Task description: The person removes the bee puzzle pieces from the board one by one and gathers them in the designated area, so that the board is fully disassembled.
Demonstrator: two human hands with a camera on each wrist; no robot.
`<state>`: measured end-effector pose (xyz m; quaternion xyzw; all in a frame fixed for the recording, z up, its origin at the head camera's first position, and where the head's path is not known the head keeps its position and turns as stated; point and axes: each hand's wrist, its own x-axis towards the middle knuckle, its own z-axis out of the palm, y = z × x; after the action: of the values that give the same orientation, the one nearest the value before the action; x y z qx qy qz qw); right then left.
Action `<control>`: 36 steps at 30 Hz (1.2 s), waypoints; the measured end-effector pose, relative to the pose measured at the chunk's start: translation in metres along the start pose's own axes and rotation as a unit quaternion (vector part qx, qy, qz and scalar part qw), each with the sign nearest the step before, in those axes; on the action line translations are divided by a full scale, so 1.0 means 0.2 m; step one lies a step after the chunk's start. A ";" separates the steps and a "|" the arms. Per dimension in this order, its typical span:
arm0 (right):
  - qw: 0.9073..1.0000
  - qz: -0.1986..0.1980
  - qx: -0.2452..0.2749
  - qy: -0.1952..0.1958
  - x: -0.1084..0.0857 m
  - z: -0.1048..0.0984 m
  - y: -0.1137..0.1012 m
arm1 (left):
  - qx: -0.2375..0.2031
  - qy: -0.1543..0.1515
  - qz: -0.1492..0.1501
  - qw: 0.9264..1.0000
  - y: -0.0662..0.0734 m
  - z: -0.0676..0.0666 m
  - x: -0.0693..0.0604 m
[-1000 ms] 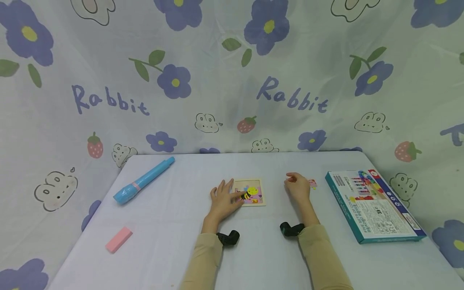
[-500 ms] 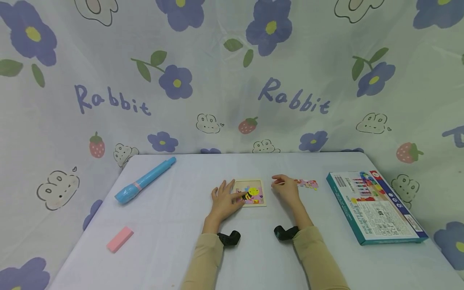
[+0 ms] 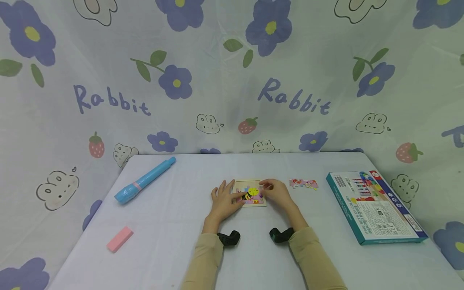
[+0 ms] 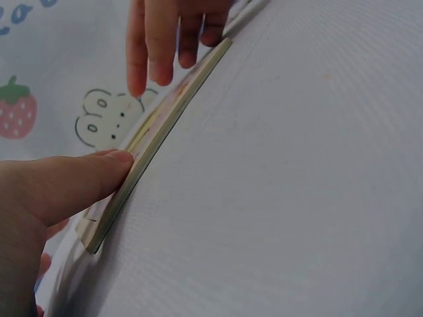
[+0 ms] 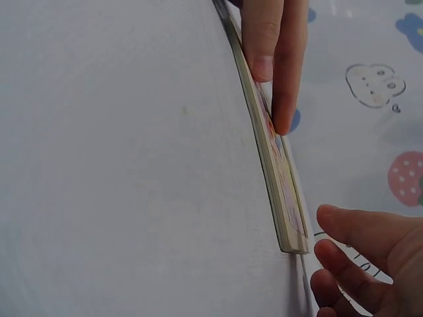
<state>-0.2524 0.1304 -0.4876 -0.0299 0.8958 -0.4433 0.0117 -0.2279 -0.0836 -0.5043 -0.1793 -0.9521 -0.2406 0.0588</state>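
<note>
A small wooden jigsaw puzzle [image 3: 250, 202] with a bee picture lies in its frame at mid-table. My left hand [image 3: 224, 203] holds it in place at its left side. In the left wrist view the left thumb [image 4: 99, 175] presses on the near edge. My right hand [image 3: 279, 193] is over the puzzle's upper right corner. Its thumb and index finger come together as if on a small puzzle piece, mostly hidden by the fingers. In the right wrist view the right thumb [image 5: 350, 221] is just beyond the frame's end. Loose puzzle pieces [image 3: 303, 184] lie right of the hand.
A flat teal-edged box [image 3: 375, 207] lies at the right of the table. A light blue tube with a flared end [image 3: 145, 181] lies at the back left, and a pink block [image 3: 120, 239] nearer the front left. A patterned cloth [image 3: 224, 92] hangs behind.
My right hand has moved left from beside the loose pieces to the puzzle's right edge, uncovering more of those pieces. The left hand stays on the puzzle.
</note>
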 end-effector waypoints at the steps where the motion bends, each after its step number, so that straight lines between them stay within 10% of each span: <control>1: 1.000 -0.005 -0.009 -0.002 0.00 0.00 0.00 | 0.000 0.001 0.001 1.000 0.00 0.00 0.00; 14: 0.998 -0.007 -0.057 -0.039 -0.01 0.00 -0.03 | -0.001 -0.011 0.015 1.000 0.01 -0.02 0.00; 36: 0.999 -0.022 0.039 -0.018 0.01 0.02 0.01 | -0.006 -0.026 0.001 1.000 0.01 0.00 0.00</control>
<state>-0.2542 0.1289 -0.4911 -0.0571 0.8765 -0.4777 0.0194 -0.2278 -0.0824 -0.5034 -0.1866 -0.9516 -0.2418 0.0330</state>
